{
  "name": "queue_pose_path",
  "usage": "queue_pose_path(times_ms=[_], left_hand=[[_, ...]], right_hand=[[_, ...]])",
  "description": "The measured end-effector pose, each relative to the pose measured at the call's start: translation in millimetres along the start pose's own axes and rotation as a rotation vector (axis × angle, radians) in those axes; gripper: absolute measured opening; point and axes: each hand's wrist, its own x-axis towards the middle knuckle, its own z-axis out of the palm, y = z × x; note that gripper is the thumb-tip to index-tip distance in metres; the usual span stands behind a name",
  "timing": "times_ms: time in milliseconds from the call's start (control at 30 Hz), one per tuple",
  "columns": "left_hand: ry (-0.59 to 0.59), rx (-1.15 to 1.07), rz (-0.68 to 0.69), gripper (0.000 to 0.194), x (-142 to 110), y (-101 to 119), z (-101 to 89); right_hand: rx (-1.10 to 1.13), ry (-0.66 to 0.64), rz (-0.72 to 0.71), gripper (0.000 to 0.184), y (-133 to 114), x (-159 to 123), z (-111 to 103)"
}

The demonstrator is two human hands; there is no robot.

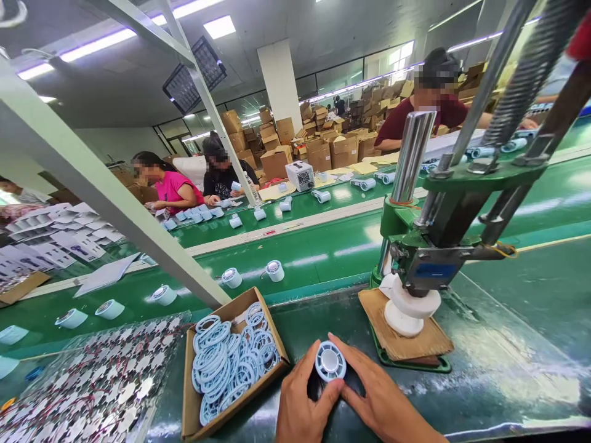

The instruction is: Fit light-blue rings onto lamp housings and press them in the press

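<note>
Both my hands meet at the near edge of the green bench around a small round light-blue part with a white centre (330, 362). My left hand (302, 403) pinches it from the left, and my right hand (381, 400) pinches it from the right. Just left of my hands a cardboard box (190, 394) holds several light-blue rings (231, 363). Behind my right hand stands a green hand press (438, 234) with a white round die (406, 307) on a brown board (429, 341).
A clear tray of small star-shaped plates (92, 387) lies at the far left. Round white-blue housings (231, 277) ride the green conveyor belt beyond. Three seated workers (170, 184) and stacked cartons (332, 147) are across the belt. A slanted grey frame post (115, 197) crosses the left.
</note>
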Motion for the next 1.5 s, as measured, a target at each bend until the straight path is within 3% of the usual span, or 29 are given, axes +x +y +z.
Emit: queue_pose_path(times_ms=[133,267,333,433,533,600,667,767,867,1000,1167,1367,1500], left_hand=[[0.074,0.024,0.023,0.056,0,-4,5.0],[0.100,-0.039,0.043,0.053,10,4,19.6],[0.105,-0.078,0.049,0.054,20,19,29.7],[0.073,-0.123,0.077,0.057,39,51,45.4],[-0.026,-0.145,0.144,0.058,58,77,61.6],[-0.069,-0.147,0.174,0.057,69,89,74.1],[-0.071,-0.156,0.191,0.056,79,95,87.7],[-0.059,-0.143,0.209,0.055,90,101,106.1],[-0.010,-0.115,0.206,0.053,95,104,117.7],[0.079,-0.145,0.230,0.052,93,103,125.6],[0.101,-0.162,0.197,0.049,88,102,132.6],[0.185,-0.061,0.241,0.043,84,97,136.1],[0.252,-0.031,0.247,0.058,80,85,139.4]], right_hand=[[-0.068,-0.013,-0.004,0.067,-11,-2,-19],[-0.151,0.088,-0.033,0.057,-44,-15,-76],[-0.196,0.243,-0.118,0.046,-73,-23,-115],[-0.249,0.588,-0.371,0.029,-126,-25,-176],[-0.321,0.950,-0.683,0.025,-174,-5,-235],[-0.406,1.180,-0.788,0.019,-195,21,-274],[-0.464,1.335,-0.721,0.015,-206,49,-310],[-0.398,1.259,-0.500,0.019,-209,83,-348],[-0.330,1.139,-0.416,0.023,-205,94,-359],[-0.328,1.146,-0.394,0.030,-201,88,-354],[-0.379,1.157,-0.377,0.031,-203,82,-351],[-0.419,1.198,-0.385,0.028,-202,85,-351],[-0.423,1.205,-0.412,0.027,-209,75,-345]])
